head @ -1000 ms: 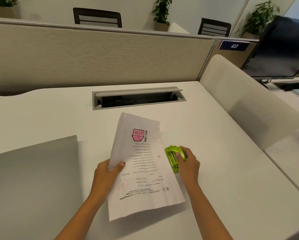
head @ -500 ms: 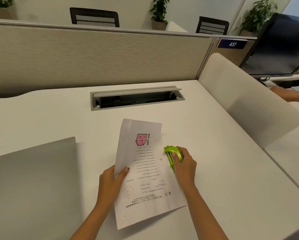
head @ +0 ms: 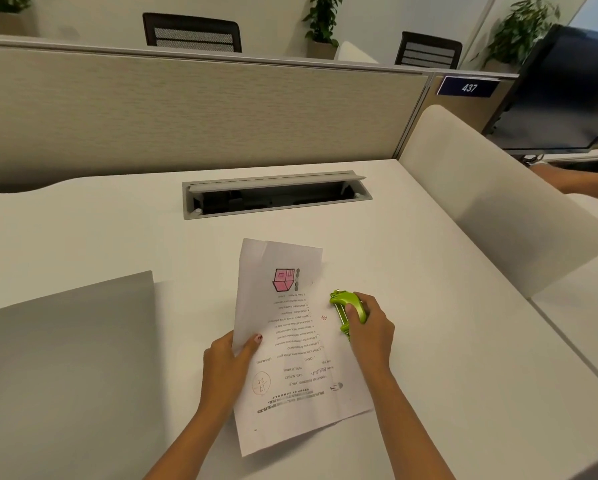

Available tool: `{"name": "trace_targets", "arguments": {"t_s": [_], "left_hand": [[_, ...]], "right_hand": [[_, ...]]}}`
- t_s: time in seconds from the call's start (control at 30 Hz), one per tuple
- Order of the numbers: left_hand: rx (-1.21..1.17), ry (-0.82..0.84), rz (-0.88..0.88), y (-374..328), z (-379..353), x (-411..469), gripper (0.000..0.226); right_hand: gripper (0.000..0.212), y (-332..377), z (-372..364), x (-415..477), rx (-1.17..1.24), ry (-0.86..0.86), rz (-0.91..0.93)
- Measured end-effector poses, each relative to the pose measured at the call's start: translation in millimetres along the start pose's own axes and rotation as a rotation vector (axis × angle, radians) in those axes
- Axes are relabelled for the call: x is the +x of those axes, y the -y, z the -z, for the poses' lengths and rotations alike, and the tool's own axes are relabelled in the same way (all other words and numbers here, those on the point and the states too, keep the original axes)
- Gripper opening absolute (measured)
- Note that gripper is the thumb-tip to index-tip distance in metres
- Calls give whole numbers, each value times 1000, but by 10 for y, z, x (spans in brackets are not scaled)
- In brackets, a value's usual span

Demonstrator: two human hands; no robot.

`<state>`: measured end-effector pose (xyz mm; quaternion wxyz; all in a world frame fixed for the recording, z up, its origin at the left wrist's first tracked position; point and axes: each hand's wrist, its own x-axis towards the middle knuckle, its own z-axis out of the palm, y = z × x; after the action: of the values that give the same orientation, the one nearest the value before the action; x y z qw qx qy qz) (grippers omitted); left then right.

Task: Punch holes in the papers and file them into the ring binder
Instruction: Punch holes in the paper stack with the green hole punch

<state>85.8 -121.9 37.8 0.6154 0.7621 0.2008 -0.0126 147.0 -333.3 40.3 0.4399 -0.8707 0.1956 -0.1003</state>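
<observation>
A printed sheet of paper [head: 290, 344] with a pink house drawing lies on the white desk [head: 446, 341], its text upside down to me. My left hand [head: 226, 358] pinches the paper's left edge, thumb on top. My right hand [head: 372, 325] grips a lime-green hole punch [head: 346, 306] set against the paper's right edge. A grey ring binder [head: 65, 368] lies closed at the left of the desk.
A cable tray slot [head: 276, 194] with its lid raised sits in the desk behind the paper. A beige partition [head: 186, 109] runs along the back. A white divider [head: 491, 202] stands at the right, with a dark monitor [head: 564, 91] and another person's arm [head: 574, 180] beyond it.
The paper has shifted slightly right and toward me in my left hand. My right hand stays on the hole punch at the paper's right edge. Another person's arm has come into view at far right.
</observation>
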Motion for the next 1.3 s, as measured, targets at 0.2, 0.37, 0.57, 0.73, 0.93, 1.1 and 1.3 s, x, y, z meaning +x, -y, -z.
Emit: {"name": "trace_targets", "arguments": {"t_s": [0.2, 0.37, 0.57, 0.73, 0.93, 1.1, 1.3], "left_hand": [[35, -2, -22, -7, 7, 55, 6], [29, -3, 1, 19, -1, 65, 17], [5, -16, 18, 46, 4, 36, 18], [-11, -24, 42, 62, 3, 22, 16], [-31, -26, 44, 9, -15, 32, 13], [-36, -26, 55, 26, -43, 13, 17], [-76, -48, 85, 45, -83, -21, 19]], "right_hand": [[29, -48, -7, -26, 37, -10, -24], [23, -145, -9, -380, 9, -199, -48], [15, -282, 19, -773, -233, -175, 89], [14, -349, -13, -791, -279, -164, 180], [14, -363, 14, -726, -258, -189, 226], [13, -376, 62, -678, -233, -204, 145], [14, -397, 87, -606, -225, -165, 119]]}}
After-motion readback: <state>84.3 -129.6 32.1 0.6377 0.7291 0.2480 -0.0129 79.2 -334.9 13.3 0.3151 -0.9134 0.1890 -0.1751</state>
